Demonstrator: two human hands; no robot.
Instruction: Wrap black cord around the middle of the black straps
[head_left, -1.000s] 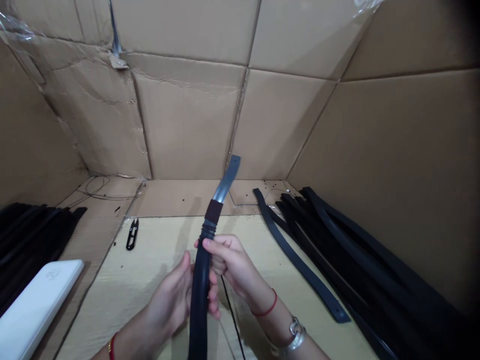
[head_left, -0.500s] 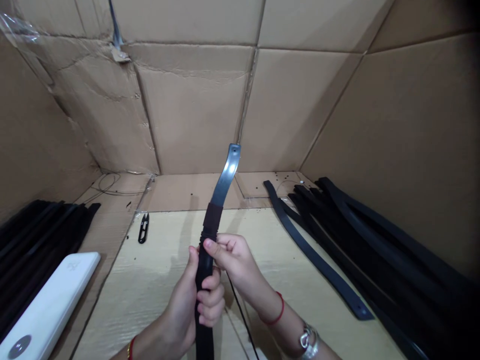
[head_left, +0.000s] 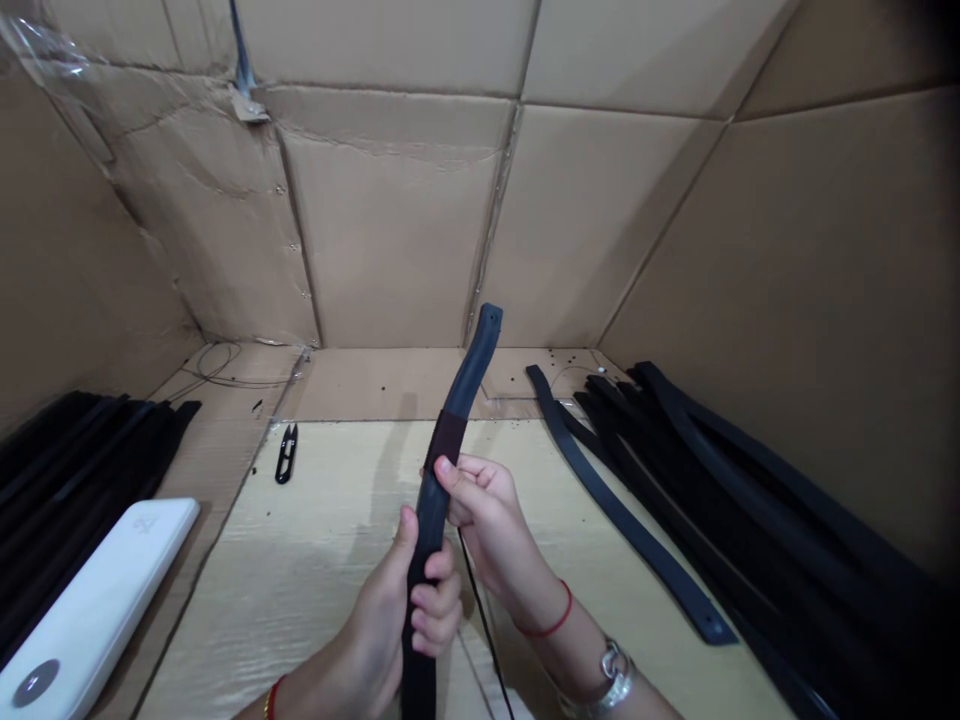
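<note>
A long, flat, black strip point(head_left: 472, 372) with a curved upper end and a small hole near its tip stands tilted in front of me. A dark brown band point(head_left: 448, 440) wraps it partway down. My left hand point(head_left: 401, 600) is closed around the strip below the band. Higher up, my right hand point(head_left: 487, 505) pinches the strip at the band's lower edge, thumb in front and fingers behind. A thin black cord point(head_left: 480, 610) runs down from beneath my right hand; its upper end is hidden there.
Black thread snips point(head_left: 286, 455) lie left on the pale board point(head_left: 300, 600). A white power bank point(head_left: 112, 590) and stacked dark strips point(head_left: 82, 450) are at far left. More black strips point(head_left: 690, 480) lie right, one curved strip point(head_left: 622, 510) apart. Cardboard walls point(head_left: 405, 220) surround the board.
The strip has shifted slightly right and turned, so its tip no longer shines. My right hand has moved up to the brown band; the ridges below the band no longer show.
</note>
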